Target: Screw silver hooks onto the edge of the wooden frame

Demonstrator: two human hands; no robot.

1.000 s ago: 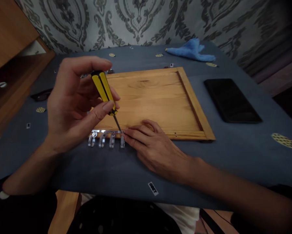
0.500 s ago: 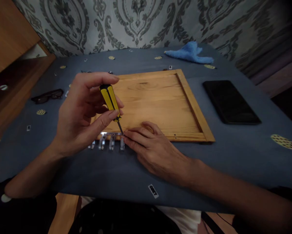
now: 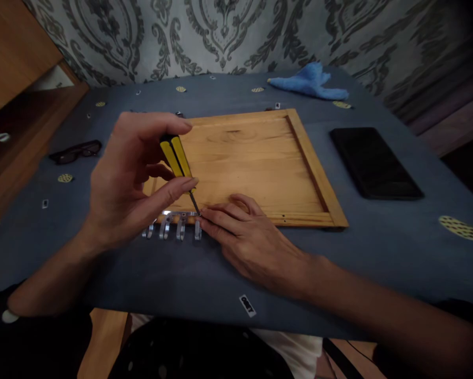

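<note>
My left hand [image 3: 120,184] is closed around the yellow and black handle of a screwdriver [image 3: 177,158], its index finger arched above the handle's top. The screwdriver leans, its metal tip down at the right end of a shiny metal hook rail [image 3: 173,213]. Several curved hooks of this rail hang past the near edge of a framed wooden board [image 3: 236,158], which lies flat. My right hand [image 3: 252,237] rests palm down on that edge, fingertips pressed together at the rail's end beside the screwdriver tip. Any screw under the tip is hidden.
Dark glasses [image 3: 75,151] lie at the left beside a wooden cabinet [image 3: 19,52]. A black phone or tablet [image 3: 376,163] is to the board's right. A blue cloth [image 3: 309,83] sits at the back of the blue-covered table [image 3: 173,284], near the patterned wall.
The screwdriver has turned slightly in my left hand, whose fingers have shifted around the handle. My right hand stays at the rail's end. The whole view has moved a little.
</note>
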